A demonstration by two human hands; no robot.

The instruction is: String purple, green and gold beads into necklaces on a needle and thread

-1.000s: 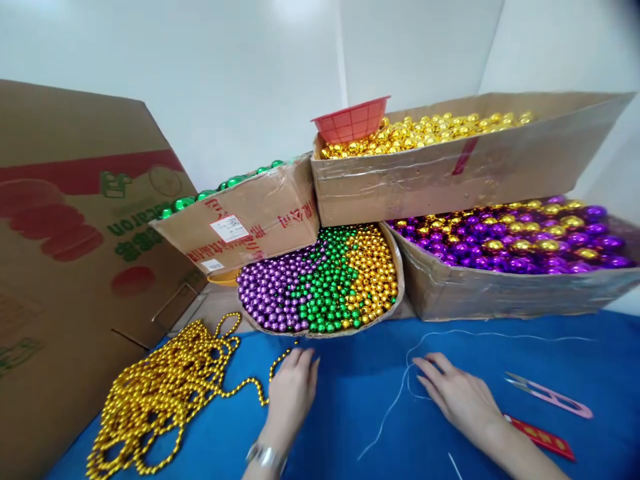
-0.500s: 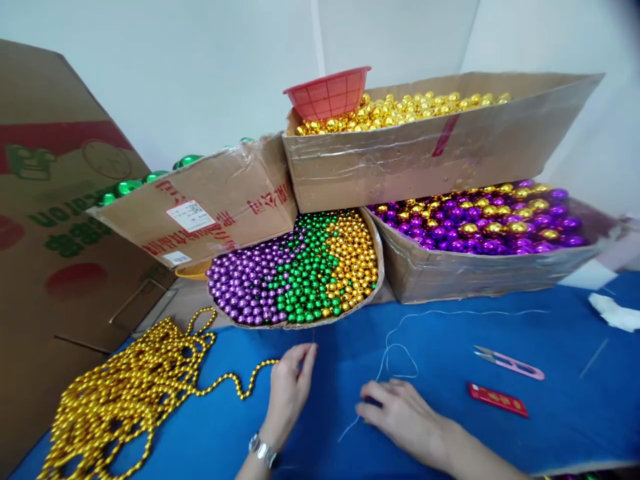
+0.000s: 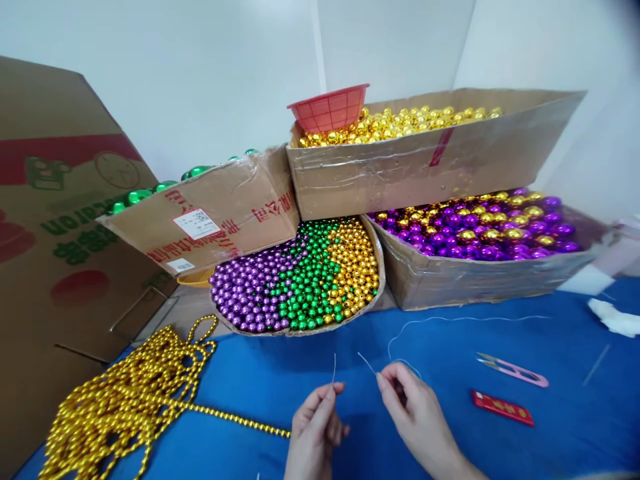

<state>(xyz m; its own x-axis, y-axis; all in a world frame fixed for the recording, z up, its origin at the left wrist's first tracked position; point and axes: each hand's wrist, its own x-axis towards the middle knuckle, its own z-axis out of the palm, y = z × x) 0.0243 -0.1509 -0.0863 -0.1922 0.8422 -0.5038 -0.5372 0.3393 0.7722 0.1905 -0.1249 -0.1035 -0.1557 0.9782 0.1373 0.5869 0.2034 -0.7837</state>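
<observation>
My left hand (image 3: 317, 423) is closed in a pinch, with a short, thin thread end (image 3: 335, 368) standing up from between thumb and forefinger. A strand of gold beads (image 3: 240, 419) runs taut from a looped pile (image 3: 115, 400) on the left to this hand; its end is hidden there. Close by on the right, my right hand (image 3: 417, 413) pinches a white thread (image 3: 368, 363), its free tip pointing up and left. The rest of this thread trails behind the hand across the blue table (image 3: 445, 353). The two thread ends are apart.
Behind my hands sits a container of purple, green and gold beads (image 3: 305, 287). Cardboard boxes hold larger green, gold (image 3: 400, 123) and purple balls (image 3: 450, 233). A red basket (image 3: 327, 110) rests on the gold ones. Pink thread snips (image 3: 515, 370) and a red packet (image 3: 503, 407) lie right.
My left hand has moved right and down, pulling the bead strand straighter. My right hand has lifted the white thread's end, and both hands are now closer together.
</observation>
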